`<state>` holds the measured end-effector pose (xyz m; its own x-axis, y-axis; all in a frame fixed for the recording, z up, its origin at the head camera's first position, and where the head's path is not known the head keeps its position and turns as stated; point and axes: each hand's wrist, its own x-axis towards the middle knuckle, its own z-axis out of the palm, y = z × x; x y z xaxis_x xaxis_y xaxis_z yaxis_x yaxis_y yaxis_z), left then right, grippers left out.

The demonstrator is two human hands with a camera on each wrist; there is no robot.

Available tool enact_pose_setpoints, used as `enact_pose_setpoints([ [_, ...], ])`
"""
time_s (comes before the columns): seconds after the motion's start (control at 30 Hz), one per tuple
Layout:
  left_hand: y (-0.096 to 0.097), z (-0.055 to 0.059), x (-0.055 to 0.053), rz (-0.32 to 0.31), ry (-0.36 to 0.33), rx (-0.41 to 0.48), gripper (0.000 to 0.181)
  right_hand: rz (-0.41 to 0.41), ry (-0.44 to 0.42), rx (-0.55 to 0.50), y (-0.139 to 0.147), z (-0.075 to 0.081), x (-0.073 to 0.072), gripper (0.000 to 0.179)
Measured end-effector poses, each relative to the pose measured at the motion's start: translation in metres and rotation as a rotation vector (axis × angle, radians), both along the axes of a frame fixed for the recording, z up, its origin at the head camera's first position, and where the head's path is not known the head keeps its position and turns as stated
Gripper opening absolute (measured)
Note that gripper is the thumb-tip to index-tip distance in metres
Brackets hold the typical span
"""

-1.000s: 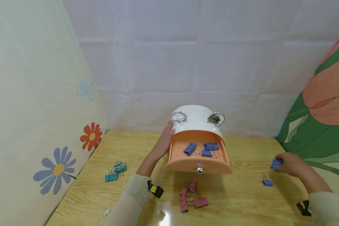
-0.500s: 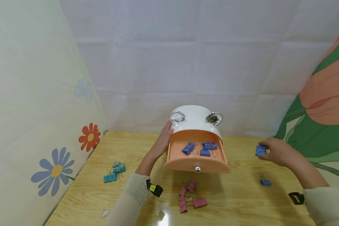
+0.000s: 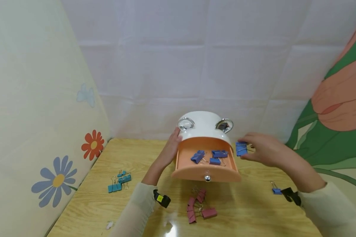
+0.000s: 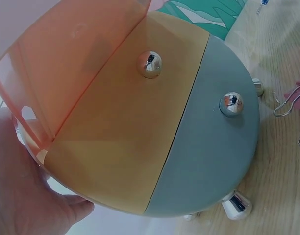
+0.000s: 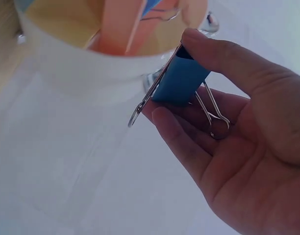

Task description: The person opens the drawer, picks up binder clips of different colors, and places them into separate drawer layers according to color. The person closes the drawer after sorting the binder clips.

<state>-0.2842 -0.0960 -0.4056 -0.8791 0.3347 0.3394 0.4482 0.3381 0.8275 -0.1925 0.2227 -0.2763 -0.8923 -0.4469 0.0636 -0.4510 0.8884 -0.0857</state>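
Note:
A round white desktop drawer box (image 3: 203, 126) stands on the table with its top orange drawer (image 3: 207, 173) pulled out. Inside the drawer lie 3 blue binder clips (image 3: 197, 156). My left hand (image 3: 169, 150) rests along the box's left side; in the left wrist view its thumb lies near the shell's rim. Just right of the drawer, my right hand (image 3: 265, 150) pinches another blue binder clip (image 3: 241, 149) between thumb and fingers. The right wrist view shows that clip's wire handles spread apart. One more blue clip (image 3: 276, 191) lies on the table below the right forearm.
Red binder clips (image 3: 191, 210) lie in front of the box, teal ones (image 3: 115, 188) on the left. Below the orange drawer, a yellow drawer (image 4: 120, 132) and a grey-blue drawer (image 4: 209, 132) are closed. A pale cloth wall (image 3: 154, 72) rises behind the table.
My right hand has lifted the blue binder clip from the table's right side and carried it left, up to the drawer's right side. The left hand stays on the box.

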Motion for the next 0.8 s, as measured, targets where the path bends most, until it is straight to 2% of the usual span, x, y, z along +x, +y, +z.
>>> enact_pose_setpoints([
  [0.43, -0.002, 0.000, 0.001, -0.003, -0.030, 0.002, 0.062, 0.156, -0.036, -0.043, -0.054, 0.009, -0.002, 0.044],
  [0.8, -0.001, -0.001, 0.000, -0.007, -0.040, -0.002, 0.064, 0.190, -0.056, -0.051, -0.078, 0.001, -0.012, 0.039],
])
